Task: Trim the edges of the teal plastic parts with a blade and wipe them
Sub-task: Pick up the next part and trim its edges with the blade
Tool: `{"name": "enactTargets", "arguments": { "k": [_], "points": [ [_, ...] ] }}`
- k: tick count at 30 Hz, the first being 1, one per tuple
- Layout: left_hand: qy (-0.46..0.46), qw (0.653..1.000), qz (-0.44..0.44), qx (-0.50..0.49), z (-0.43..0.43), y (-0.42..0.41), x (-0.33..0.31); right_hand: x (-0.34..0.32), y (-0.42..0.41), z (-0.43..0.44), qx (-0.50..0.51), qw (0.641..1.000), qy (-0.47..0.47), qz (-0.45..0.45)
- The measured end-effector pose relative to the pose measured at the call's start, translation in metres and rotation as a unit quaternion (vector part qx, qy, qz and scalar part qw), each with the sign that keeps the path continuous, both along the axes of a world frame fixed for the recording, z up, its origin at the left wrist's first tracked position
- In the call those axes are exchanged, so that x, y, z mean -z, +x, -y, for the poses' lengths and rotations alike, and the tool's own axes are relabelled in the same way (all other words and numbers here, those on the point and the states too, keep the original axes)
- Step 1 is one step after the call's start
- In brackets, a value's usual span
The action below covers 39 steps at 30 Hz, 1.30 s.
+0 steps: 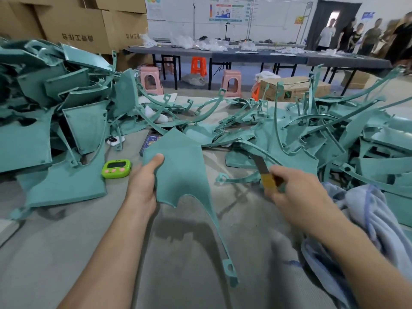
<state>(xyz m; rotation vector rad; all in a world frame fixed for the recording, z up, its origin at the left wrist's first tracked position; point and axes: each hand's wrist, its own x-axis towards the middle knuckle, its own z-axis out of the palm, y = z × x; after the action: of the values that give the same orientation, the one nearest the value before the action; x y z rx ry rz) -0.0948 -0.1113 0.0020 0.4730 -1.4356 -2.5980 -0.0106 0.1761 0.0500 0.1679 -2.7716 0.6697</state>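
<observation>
Teal plastic part (180,172) is held above the bench (189,253), dead centre between the hands. Its long axis runs from the broad panel at 12 o'clock down to a thin tail with a bracket end at 5 o'clock, nearest the person.

The left hand (142,186) grips the panel's 9 o'clock edge, thumb on the top face. The right hand (294,188) is wrapped round the yellow handle of the blade (259,163). The blade stands at 3 o'clock of the part and clear of it, tip aimed toward 11 o'clock.

The nearest untrimmed run is judged to be the long 3 o'clock edge (it faces the blade).

Open bench lies at 6 o'clock. Piles of teal parts (334,134) crowd 1 to 3 o'clock. The cloth (365,208) sits just under the right forearm, and a green timer (116,168) lies at 9 o'clock.
</observation>
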Motion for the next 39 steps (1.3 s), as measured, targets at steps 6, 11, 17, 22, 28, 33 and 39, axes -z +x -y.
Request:
{"name": "enactTargets", "arguments": {
  "k": [6, 11, 17, 22, 28, 33, 39],
  "points": [
    [0.023, 0.999, -0.022, -0.007, -0.004, 0.006, 0.002, 0.025, -0.008, 0.084, -0.084, 0.818, -0.501, 0.269],
    [0.017, 1.000, -0.017, 0.012, -0.003, 0.007, -0.003, 0.043, -0.020, 0.089, -0.058, 0.787, -0.573, 0.221],
    [-0.294, 0.949, -0.115, -0.029, 0.010, 0.007, -0.006, 0.038, -0.030, 0.054, -0.095, 0.888, -0.443, 0.073],
    [-0.509, 0.839, -0.176, 0.075, -0.001, 0.016, -0.008, 0.026, -0.042, 0.047, -0.112, 0.942, -0.315, 0.036],
    [-0.316, 0.928, -0.182, -0.075, -0.006, 0.015, -0.012, 0.014, -0.036, 0.029, 0.049, 0.918, -0.344, -0.190],
    [-0.330, 0.912, -0.185, -0.159, -0.001, 0.011, -0.007, 0.020, -0.035, 0.028, 0.013, 0.855, -0.499, -0.136],
    [-0.567, 0.753, -0.323, -0.091, -0.023, 0.013, 0.016, 0.042, -0.038, 0.048, -0.054, 0.861, -0.506, -0.008]
  ]
}}
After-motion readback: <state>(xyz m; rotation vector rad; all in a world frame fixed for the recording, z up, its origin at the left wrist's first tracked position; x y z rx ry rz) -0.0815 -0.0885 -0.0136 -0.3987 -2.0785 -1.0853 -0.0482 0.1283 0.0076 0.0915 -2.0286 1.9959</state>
